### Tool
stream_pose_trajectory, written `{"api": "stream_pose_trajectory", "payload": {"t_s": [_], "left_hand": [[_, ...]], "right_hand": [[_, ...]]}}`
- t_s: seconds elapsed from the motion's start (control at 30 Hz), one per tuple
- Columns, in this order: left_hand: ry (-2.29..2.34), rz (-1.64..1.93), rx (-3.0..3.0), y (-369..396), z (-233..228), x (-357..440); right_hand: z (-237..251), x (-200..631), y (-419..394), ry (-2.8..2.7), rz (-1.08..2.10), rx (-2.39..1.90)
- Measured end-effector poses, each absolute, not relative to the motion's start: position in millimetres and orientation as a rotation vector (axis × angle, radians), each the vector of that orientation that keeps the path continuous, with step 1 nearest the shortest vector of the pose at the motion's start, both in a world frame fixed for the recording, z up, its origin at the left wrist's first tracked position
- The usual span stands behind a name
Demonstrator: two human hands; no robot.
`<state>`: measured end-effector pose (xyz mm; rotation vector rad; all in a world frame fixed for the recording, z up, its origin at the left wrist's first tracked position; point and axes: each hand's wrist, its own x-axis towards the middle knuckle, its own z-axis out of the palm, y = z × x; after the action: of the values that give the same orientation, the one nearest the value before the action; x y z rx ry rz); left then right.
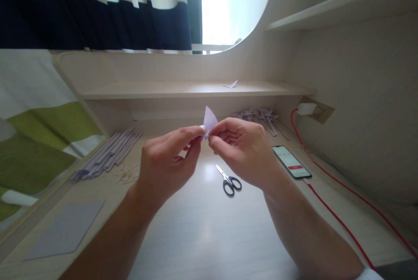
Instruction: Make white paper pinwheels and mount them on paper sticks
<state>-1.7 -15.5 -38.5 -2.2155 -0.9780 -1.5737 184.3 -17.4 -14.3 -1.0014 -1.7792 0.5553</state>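
Both hands meet above the middle of the desk around a small piece of folded white paper [210, 119]. A pointed flap of it stands up between the fingertips, while its lower part is hidden by them. My left hand [173, 153] pinches the paper from the left with thumb and forefinger. From the right, my right hand [244, 147] pinches it close to the same spot, its other fingers curled in. Below the hands, scissors [229, 183] with black handles lie on the desk, blades pointing away and touched by neither hand.
Rolled paper sticks [111, 153] lie at left, near thin yellowish strips [126, 174] and a flat paper sheet [67, 230]. Back right is a heap of folded paper pieces [257, 116]. A phone [291, 162] with a red cable [339, 225] lies right. A shelf [183, 89] holds a paper scrap [231, 84].
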Motion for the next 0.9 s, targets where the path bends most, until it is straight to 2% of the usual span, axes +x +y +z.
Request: {"api": "stream_pose_trajectory", "payload": {"t_s": [0.5, 0.9], "left_hand": [[-0.927, -1.599, -2.196, -13.5, -38.9, -2.9], [-1.081, -1.308, -2.061, -15.7, -36.0, -3.6]], "right_hand": [[-13.9, 189.3, -13.8, -1.784, 0.712, -0.936], [-15.9, 188.5, -12.8, -1.753, 0.639, -0.926]]}}
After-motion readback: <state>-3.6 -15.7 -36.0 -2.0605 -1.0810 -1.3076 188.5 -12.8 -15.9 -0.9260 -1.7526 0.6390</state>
